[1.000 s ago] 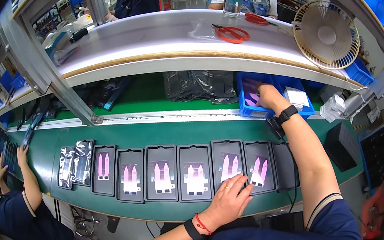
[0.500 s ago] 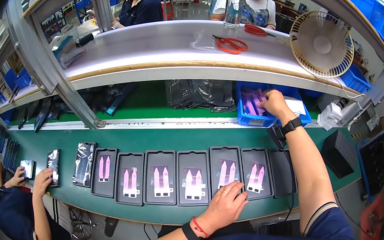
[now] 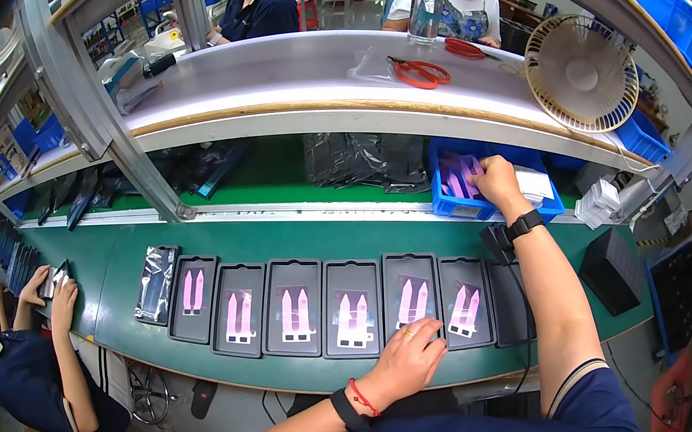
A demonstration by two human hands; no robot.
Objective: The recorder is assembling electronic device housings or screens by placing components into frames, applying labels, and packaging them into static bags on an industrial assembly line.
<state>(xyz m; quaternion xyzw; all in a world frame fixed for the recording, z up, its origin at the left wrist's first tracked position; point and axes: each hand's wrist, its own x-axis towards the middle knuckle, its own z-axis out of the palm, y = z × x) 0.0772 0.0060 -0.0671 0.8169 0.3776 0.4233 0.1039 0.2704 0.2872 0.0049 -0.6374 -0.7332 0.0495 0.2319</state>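
Since the earlier frame, a co-worker's right hand (image 3: pixel 64 303) has moved leftward along the bench (image 3: pixel 323 242). My right hand (image 3: pixel 498 184) curls its fingers over pink strips (image 3: pixel 455 184) in a blue bin (image 3: pixel 463 211); I cannot tell whether any is pinched. My left hand (image 3: pixel 405 363) lies palm down, fingers loosely extended, over the lower edge of the fifth dark tray (image 3: pixel 431 276) from the left. Six such trays, each bearing paired pink strips (image 3: pixel 288 310), form a row, a silvery packet (image 3: pixel 158 284) beside its left end.
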